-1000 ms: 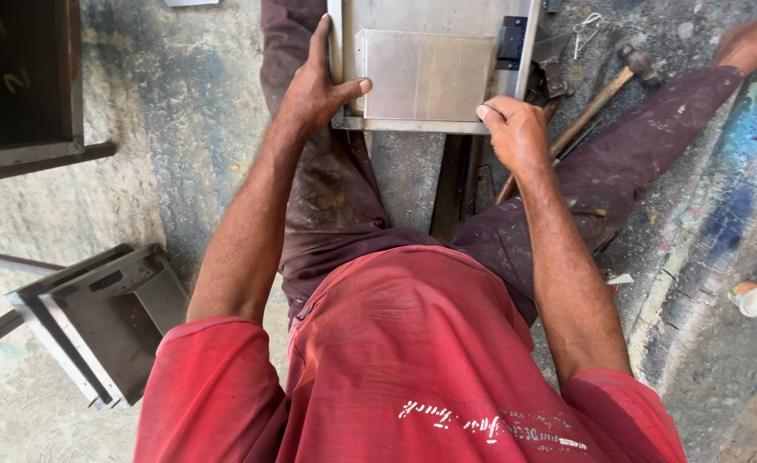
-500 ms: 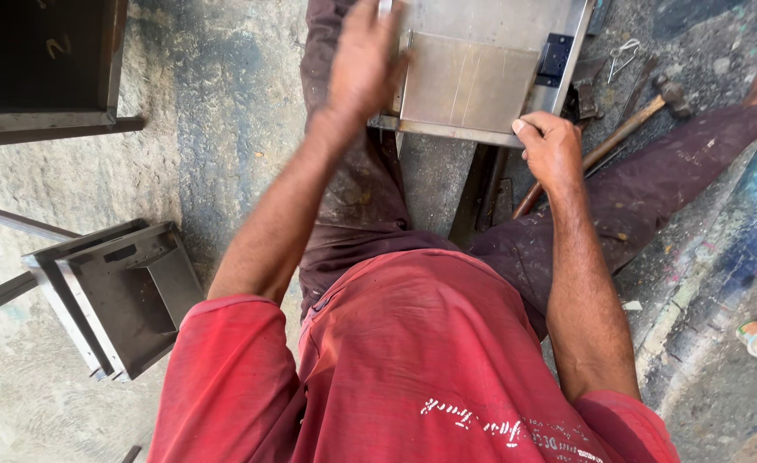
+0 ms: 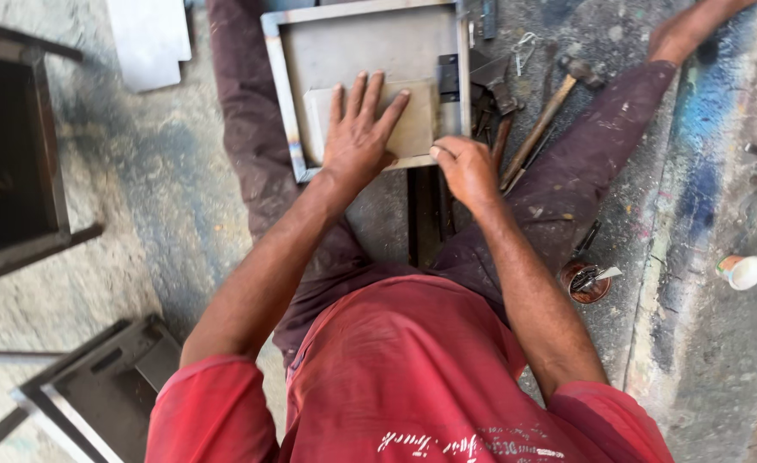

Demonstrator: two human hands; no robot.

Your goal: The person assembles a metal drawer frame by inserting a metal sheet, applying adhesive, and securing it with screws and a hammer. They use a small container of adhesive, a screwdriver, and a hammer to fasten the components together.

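flat plate under your left palm, inside the metal frame

the small flat plate (image 3: 417, 129), pale and dull, lies in the lower part of the square metal frame (image 3: 277, 77), which rests across your lap and legs at 12 o'clock from your chest. most of the plate is covered: your left hand (image 3: 357, 137) lies flat on top of it, fingers spread and pointing toward 12 and 1 o'clock, palm down near the frame's lower rail. the bare part of the plate shows at 3 o'clock of those fingers, reaching toward the frame's right rail.

your right hand (image 3: 466, 167) sits at 4 o'clock of the plate, at the frame's lower right corner. its fingers are curled in and the thumb meets the plate's lower edge; whether it actually pinches the edge you cannot tell from here.

a dark hinge-like block (image 3: 447, 79) sits on the right rail, at 1 o'clock of your right hand. just beyond the frame, at 2 o'clock, a hammer (image 3: 550, 111) with a wooden handle lies on the floor beside your right leg. a small round tin (image 3: 586, 281) sits at 5 o'clock of the right hand, and a paper cup (image 3: 743, 271) lies farther out at 3 o'clock. another metal frame (image 3: 95, 386) lies at 8 o'clock near your left elbow.
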